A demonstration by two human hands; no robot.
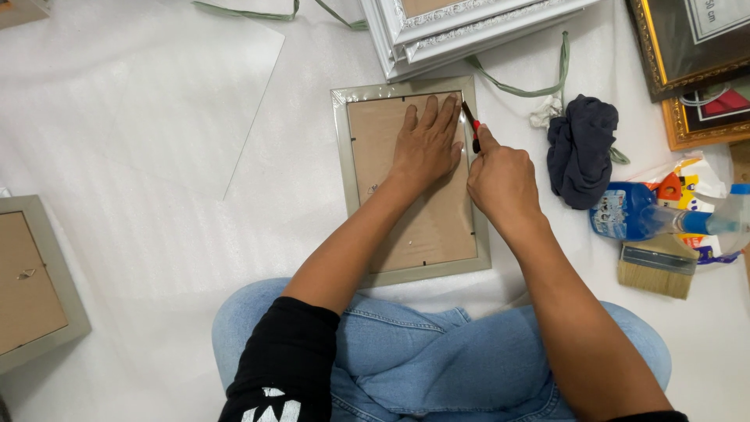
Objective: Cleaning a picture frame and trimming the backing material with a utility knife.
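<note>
both hands (426, 144) (500, 184) on picture frame (412, 181)

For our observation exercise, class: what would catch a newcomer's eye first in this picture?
In the middle, a silver picture frame lies face down on white sheeting, the left hand pressed flat on its brown backing. The right hand works a red-handled tool at the frame's right edge. To the right lie a dark cloth, a blue spray bottle and a brush.

One camera only — worn on the head, looking straight down at the white-covered floor (156, 117) from close above. The person's lap fills the lower edge; both hands — left (426, 144), right (502, 181) — lie near the centre.
</note>
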